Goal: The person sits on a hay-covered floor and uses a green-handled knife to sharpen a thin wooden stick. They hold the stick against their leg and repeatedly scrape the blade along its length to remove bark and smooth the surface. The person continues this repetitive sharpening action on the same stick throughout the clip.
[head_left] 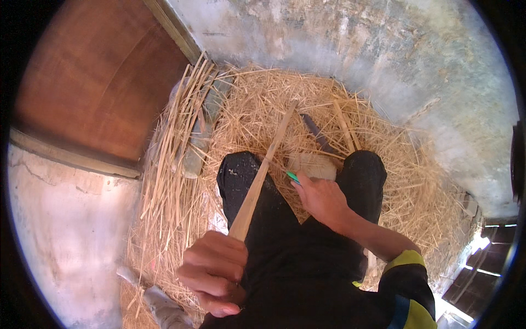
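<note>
My left hand point(215, 268) is closed around the near end of a long, pale wooden strip point(263, 170), perhaps split bamboo. The strip slants up and away over my left knee, its far end above the shavings. Between my knees, my right hand point(323, 202) is closed on a small green tool point(293, 177). Only a short green part shows past the fingers, so its kind is unclear. Just beyond that hand lies a pale block point(312, 165), with a dark, flat blade-like piece point(318, 133) behind it.
Shavings point(257, 93) cover the floor around my legs. A pile of thin strips point(183, 123) lies at the left over greyish stones point(194, 153). Two pale sticks point(344, 126) stand out beyond my right knee. A stained wall point(350, 38) and a brown panel point(98, 82) bound the corner.
</note>
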A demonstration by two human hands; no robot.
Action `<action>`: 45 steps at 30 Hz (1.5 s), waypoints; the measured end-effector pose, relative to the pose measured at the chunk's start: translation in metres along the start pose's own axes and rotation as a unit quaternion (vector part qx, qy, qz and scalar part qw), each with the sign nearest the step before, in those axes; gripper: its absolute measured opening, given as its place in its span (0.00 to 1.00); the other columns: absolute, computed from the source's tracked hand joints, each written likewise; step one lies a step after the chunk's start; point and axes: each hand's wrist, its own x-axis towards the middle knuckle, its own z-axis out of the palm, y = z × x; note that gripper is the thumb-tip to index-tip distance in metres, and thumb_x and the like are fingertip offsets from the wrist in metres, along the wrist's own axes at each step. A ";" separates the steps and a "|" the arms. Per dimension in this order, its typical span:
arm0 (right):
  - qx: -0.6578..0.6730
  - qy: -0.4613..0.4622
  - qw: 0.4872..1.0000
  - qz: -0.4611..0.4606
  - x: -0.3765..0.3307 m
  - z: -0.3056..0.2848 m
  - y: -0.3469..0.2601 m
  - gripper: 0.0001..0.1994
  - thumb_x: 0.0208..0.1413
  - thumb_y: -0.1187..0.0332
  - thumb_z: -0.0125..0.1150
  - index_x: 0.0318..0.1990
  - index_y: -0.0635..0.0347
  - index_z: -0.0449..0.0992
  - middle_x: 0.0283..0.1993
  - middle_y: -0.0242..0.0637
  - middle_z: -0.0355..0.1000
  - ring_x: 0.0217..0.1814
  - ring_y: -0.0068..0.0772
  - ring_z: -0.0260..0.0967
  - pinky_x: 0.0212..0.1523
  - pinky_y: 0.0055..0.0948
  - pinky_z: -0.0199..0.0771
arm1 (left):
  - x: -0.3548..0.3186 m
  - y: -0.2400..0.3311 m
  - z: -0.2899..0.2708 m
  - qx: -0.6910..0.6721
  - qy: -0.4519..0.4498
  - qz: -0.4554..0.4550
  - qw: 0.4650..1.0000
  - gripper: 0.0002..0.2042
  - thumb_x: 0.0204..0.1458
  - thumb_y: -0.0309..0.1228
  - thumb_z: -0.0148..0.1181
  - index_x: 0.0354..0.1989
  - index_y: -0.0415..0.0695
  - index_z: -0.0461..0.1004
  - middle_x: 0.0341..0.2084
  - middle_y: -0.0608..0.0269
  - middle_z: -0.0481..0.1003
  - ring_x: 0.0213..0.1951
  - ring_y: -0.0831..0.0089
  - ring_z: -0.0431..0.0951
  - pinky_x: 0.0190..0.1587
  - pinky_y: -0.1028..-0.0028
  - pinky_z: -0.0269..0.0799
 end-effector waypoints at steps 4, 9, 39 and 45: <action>0.151 0.059 0.974 -0.160 -0.021 -0.017 -0.034 0.11 0.57 0.63 0.58 0.34 0.59 0.66 0.23 0.42 0.70 0.21 0.48 0.71 0.19 0.42 0.69 | 0.002 -0.005 -0.002 0.006 0.007 0.019 1.000 0.17 0.50 0.28 0.59 0.11 0.38 0.67 0.06 0.68 0.58 0.06 0.76 0.55 0.11 0.74 0.45; 0.104 0.077 0.980 -0.153 -0.010 -0.008 -0.033 0.12 0.57 0.62 0.59 0.33 0.60 0.66 0.22 0.41 0.70 0.20 0.47 0.71 0.18 0.40 0.70 | 0.000 -0.004 -0.010 0.013 0.014 0.014 1.000 0.18 0.53 0.30 0.57 0.11 0.39 0.66 0.06 0.66 0.61 0.06 0.76 0.57 0.11 0.74 0.48; 0.137 0.064 0.978 -0.144 -0.017 -0.017 -0.041 0.13 0.61 0.59 0.54 0.35 0.59 0.64 0.16 0.45 0.67 0.17 0.51 0.69 0.16 0.45 0.68 | -0.004 0.002 0.016 0.132 0.266 0.002 0.955 0.22 0.56 0.36 0.53 0.10 0.45 0.60 0.03 0.65 0.61 0.05 0.74 0.58 0.12 0.72 0.61; 0.027 -0.003 0.995 -0.091 -0.016 -0.032 -0.039 0.12 0.60 0.58 0.54 0.34 0.56 0.64 0.15 0.41 0.66 0.15 0.47 0.69 0.14 0.43 0.68 | 0.000 0.003 0.003 0.073 0.128 0.000 0.989 0.20 0.56 0.33 0.54 0.11 0.41 0.61 0.05 0.63 0.61 0.05 0.73 0.58 0.11 0.72 0.56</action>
